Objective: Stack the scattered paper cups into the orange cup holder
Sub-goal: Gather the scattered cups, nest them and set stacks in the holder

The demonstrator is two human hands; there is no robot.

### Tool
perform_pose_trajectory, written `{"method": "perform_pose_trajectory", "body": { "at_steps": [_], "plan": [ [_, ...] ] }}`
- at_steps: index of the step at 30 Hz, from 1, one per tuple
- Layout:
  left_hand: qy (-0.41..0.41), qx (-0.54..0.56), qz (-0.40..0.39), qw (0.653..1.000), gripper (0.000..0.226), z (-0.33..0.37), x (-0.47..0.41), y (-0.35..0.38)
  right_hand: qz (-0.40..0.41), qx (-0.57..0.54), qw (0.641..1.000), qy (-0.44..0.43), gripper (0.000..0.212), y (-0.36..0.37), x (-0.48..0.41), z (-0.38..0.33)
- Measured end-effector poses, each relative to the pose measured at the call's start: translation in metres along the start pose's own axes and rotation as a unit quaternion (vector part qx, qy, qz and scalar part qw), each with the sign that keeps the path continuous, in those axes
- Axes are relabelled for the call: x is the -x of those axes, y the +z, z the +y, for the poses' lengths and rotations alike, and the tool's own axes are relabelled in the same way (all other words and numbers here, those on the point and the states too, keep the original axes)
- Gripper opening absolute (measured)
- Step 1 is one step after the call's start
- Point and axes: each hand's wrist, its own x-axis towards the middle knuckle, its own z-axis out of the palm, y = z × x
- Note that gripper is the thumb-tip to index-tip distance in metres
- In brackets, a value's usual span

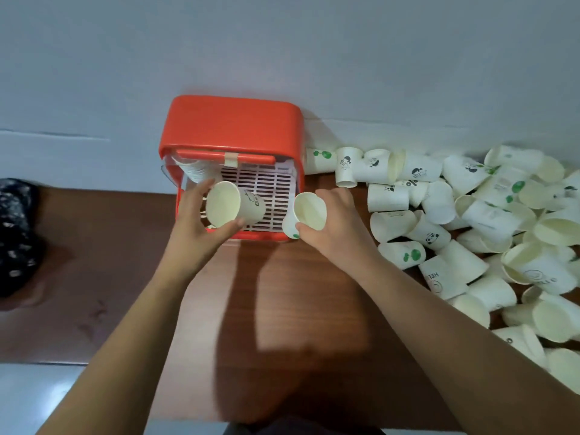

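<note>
Left hand (194, 229) grips one cup (226, 202), right hand (337, 221) grips another cup (309, 210), before one orange holder (232, 120).

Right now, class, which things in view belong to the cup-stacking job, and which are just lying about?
Belong: orange plastic cup holder; black-printed white paper cup in left hand; green-printed white paper cup in right hand; heap of scattered white paper cups; nested cups inside holder.
Lying about: dark patterned cloth at far left.
</note>
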Motion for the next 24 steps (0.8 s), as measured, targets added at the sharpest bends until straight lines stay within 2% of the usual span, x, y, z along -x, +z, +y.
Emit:
{"method": "perform_pose_trajectory", "body": {
  "at_steps": [4,7,11,14,19,24],
  "plan": [
    [-0.007,-0.034,0.023,0.999,0.073,-0.017,-0.011,-0.037,0.027,-0.017,0.999,-0.013,0.066,0.015,0.002,-0.037],
    [0.007,-0.081,-0.016,0.997,0.079,-0.030,-0.022,-0.040,0.037,-0.016,0.999,-0.004,0.066,0.027,0.002,-0.055],
    [0.065,-0.160,-0.075,0.982,0.080,-0.041,-0.037,-0.026,0.055,0.005,0.998,0.002,0.066,0.038,0.007,-0.067],
    [0.064,-0.208,-0.105,0.970,0.081,-0.053,-0.047,-0.014,0.072,0.021,0.997,-0.002,0.066,0.043,0.007,-0.071],
    [0.032,-0.183,-0.168,0.968,0.086,-0.063,-0.054,-0.004,0.098,0.020,0.995,0.017,0.065,0.049,-0.003,-0.079],
    [0.031,-0.152,-0.192,0.969,0.102,-0.071,-0.049,-0.026,0.074,-0.015,0.997,-0.009,0.063,0.062,-0.010,-0.084]
  ]
}}
